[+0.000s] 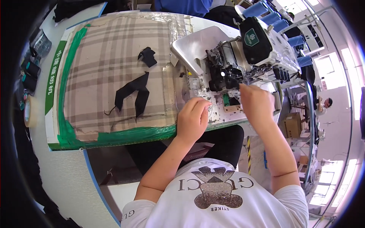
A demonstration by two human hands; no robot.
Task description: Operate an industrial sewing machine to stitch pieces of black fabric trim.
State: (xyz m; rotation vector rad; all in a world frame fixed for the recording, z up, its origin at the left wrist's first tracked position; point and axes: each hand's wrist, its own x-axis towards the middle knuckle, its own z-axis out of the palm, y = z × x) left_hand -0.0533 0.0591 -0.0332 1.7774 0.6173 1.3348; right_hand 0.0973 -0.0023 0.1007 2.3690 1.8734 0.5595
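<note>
An overlock-type sewing machine (pixel 262 47) stands at the right of the table, with its working parts (pixel 224 76) exposed at the front. My right hand (pixel 256 100) reaches in at those parts, its fingers drawn together at the dark metal; whatever they grip is hidden. In front of the machine, my left hand (pixel 193 116) rests near the table's edge. Its thumb and fingertips meet, and anything between them is too small to make out. Left of my hands, a black forked strip of cloth (pixel 133 93) and a smaller black cloth piece (pixel 147 57) lie on plaid fabric.
Plaid fabric (pixel 102 60) covers the table, edged with green tape (pixel 125 136). A pale metal plate (pixel 199 41) adjoins the machine, and blue thread cones (pixel 255 9) stand behind it. Tape roll (pixel 30 111) and dark spools (pixel 28 81) sit far left. Another person in blue (pixel 182 5) is beyond.
</note>
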